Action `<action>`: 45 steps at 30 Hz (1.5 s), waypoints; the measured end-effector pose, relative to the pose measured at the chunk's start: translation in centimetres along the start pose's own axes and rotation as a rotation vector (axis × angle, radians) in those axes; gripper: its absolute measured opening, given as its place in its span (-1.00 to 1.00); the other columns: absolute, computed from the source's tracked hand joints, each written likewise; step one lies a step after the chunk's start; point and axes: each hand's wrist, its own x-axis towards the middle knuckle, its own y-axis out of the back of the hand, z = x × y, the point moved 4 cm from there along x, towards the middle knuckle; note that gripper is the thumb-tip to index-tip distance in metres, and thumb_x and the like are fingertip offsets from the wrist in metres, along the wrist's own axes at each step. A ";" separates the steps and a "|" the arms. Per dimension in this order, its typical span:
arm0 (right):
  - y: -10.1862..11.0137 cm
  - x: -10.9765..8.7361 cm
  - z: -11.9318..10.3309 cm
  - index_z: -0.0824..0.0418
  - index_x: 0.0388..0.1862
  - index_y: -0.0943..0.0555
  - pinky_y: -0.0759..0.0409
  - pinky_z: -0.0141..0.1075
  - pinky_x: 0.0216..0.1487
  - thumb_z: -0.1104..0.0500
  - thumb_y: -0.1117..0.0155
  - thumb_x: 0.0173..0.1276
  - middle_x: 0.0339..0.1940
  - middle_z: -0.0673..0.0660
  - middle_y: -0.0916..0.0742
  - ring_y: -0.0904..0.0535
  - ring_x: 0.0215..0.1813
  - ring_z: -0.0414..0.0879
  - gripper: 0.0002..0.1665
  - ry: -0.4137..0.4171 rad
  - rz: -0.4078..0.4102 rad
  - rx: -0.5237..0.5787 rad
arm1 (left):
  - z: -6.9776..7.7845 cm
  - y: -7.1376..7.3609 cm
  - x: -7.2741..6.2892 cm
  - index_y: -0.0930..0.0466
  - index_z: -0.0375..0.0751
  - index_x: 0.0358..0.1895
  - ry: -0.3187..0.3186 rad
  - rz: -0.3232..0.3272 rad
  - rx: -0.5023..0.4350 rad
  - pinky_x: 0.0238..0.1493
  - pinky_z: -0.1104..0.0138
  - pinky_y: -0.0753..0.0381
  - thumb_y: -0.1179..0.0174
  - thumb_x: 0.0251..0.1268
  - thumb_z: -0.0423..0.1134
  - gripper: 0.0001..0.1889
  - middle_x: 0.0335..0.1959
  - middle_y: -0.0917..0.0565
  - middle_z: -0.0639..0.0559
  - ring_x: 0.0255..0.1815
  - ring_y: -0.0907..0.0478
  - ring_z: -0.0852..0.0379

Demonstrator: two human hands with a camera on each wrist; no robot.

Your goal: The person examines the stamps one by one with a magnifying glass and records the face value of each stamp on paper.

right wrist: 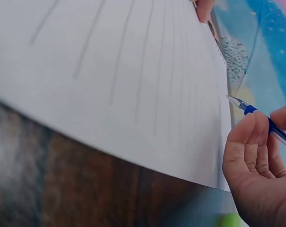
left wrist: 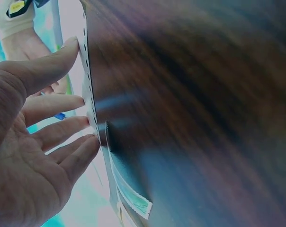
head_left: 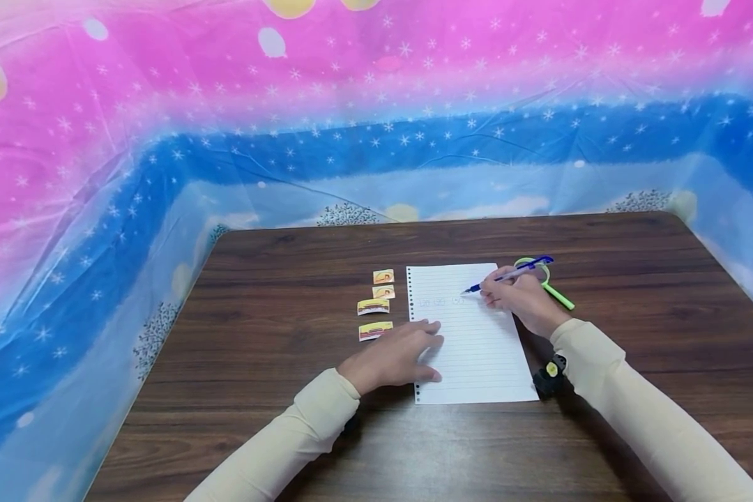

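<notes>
A lined sheet of paper (head_left: 470, 348) with punched holes down its left edge lies on the dark wooden table, a short line of faint writing across its upper part. My right hand (head_left: 522, 296) pinches a blue pen (head_left: 508, 273), its tip at the end of that writing. In the right wrist view, the pen (right wrist: 250, 109) sits between thumb and fingers, tip close over the page. My left hand (head_left: 397, 354) rests on the sheet's left edge with fingers spread. From the left wrist view, the fingertips of the left hand (left wrist: 43, 123) touch the sheet along its holes.
Several small yellow printed paper pieces (head_left: 374, 307) lie in a column left of the sheet, the lowest beside my left hand. Behind my right hand are green-handled scissors or a similar looped green tool (head_left: 560, 296). A patterned pink and blue cloth (head_left: 376, 139) hangs around the table.
</notes>
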 end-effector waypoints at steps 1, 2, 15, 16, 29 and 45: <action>0.1 -0.1 -0.1 0.41 0.10 -0.45 -0.69 -0.28 -0.03 0.12 -0.26 0.50 -0.02 0.35 -0.65 -0.65 -0.09 -0.02 -0.59 0.007 -0.003 -0.006 | 0.0 0.0 0.0 -0.58 -0.23 0.30 -0.003 0.003 0.003 0.49 0.18 -0.26 -0.40 0.31 -0.02 -0.43 0.47 -0.40 -0.18 0.52 -0.27 -0.07; 0.1 -0.1 -0.3 0.42 0.10 -0.46 -0.70 -0.27 -0.04 0.12 -0.28 0.49 -0.03 0.36 -0.66 -0.65 -0.11 -0.01 -0.58 0.013 -0.003 -0.009 | 0.0 0.1 0.1 -0.59 -0.23 0.29 -0.007 0.008 0.006 0.49 0.19 -0.26 -0.40 0.31 -0.02 -0.44 0.46 -0.41 -0.18 0.52 -0.28 -0.08; 1.2 -1.4 -1.7 0.44 0.06 -0.59 -0.72 -0.24 -0.04 0.13 -0.37 0.43 -0.04 0.40 -0.71 -0.73 -0.09 0.12 -0.58 0.160 0.020 -0.042 | -1.9 2.8 -0.2 -0.48 -0.37 0.37 0.040 0.117 -0.172 0.39 0.12 -0.41 -0.29 0.44 -0.18 -0.47 0.44 -0.43 -0.23 0.47 -0.35 -0.06; 1.3 -1.5 -1.8 0.46 0.06 -0.59 -0.72 -0.24 -0.04 0.14 -0.35 0.44 -0.04 0.38 -0.71 -0.73 -0.09 0.12 -0.59 0.171 0.020 -0.034 | -2.2 3.0 -0.1 -0.48 -0.38 0.36 0.048 0.129 -0.181 0.38 0.12 -0.42 -0.28 0.45 -0.19 -0.48 0.43 -0.44 -0.24 0.47 -0.35 -0.07; 2.4 -3.0 -2.2 0.47 -0.02 -0.63 -0.73 -0.26 -0.10 0.13 -0.38 0.43 -0.17 0.24 -0.75 -0.74 -0.20 0.04 -0.61 0.222 0.084 -0.034 | -6.5 4.4 0.1 -0.60 -0.34 0.24 0.162 0.291 -0.248 0.28 0.04 -0.51 -0.27 0.44 -0.27 -0.61 0.24 -0.62 -0.18 0.32 -0.50 -0.09; 3.9 -4.7 -2.3 0.55 -0.02 -0.61 -0.74 -0.26 -0.16 0.19 -0.35 0.44 -0.24 0.16 -0.80 -0.78 -0.25 -0.05 -0.61 0.316 0.152 0.012 | -10.5 5.1 0.3 -0.62 -0.36 0.22 0.306 0.333 -0.247 0.07 0.08 -0.59 -0.21 0.48 -0.31 -0.66 0.17 -0.61 -0.24 0.09 -0.56 -0.08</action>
